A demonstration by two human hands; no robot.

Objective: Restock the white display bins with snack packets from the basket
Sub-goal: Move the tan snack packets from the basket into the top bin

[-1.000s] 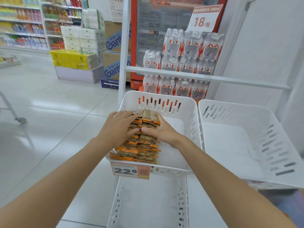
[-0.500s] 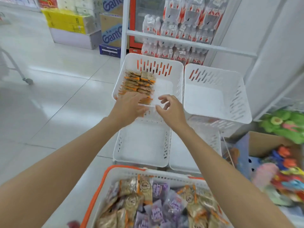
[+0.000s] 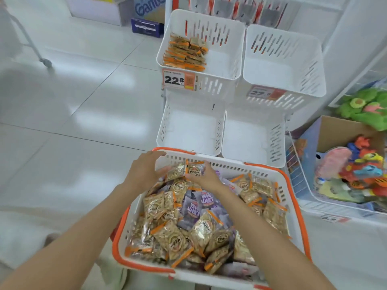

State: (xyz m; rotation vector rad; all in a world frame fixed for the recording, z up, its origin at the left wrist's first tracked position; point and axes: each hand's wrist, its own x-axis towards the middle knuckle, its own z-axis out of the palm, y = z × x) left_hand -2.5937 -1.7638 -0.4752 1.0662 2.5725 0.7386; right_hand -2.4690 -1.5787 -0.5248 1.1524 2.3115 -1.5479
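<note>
Glossy white tiled floor (image 3: 83, 114), cardboard boxes (image 3: 149, 7)

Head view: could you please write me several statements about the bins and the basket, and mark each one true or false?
1. The upper left bin holds a row of orange packets. True.
2. The upper right bin is full of packets. False: no packets show in it.
3. The left hand and right hand are at the far end of the basket. True.
4. The basket holds only purple packets. False: most are tan packets with orange edges, among a few purple ones.
5. The price tag on the upper left bin reads 27. False: it reads 22.8.
</note>
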